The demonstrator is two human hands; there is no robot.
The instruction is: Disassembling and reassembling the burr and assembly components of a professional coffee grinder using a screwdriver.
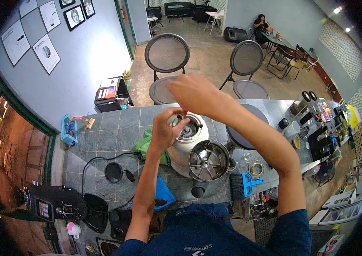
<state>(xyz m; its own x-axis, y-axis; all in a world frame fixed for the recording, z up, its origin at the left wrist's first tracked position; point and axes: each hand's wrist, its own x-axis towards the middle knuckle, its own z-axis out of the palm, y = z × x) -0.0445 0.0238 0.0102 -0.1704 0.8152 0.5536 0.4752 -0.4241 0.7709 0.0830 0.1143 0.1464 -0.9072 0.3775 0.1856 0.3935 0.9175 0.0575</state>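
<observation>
Steadying the white grinder [185,147] on the bench [104,136], my left hand [164,130] pinches its top collar, right hand [191,91] hovering half-open above.

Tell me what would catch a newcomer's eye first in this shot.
Both hands meet at the centre: the left hand rests on the open top of a cream grinder body on the grey tiled counter, the right hand poised just above it. A shiny metal funnel part lies against the grinder, with a blue brush beside it.
</observation>
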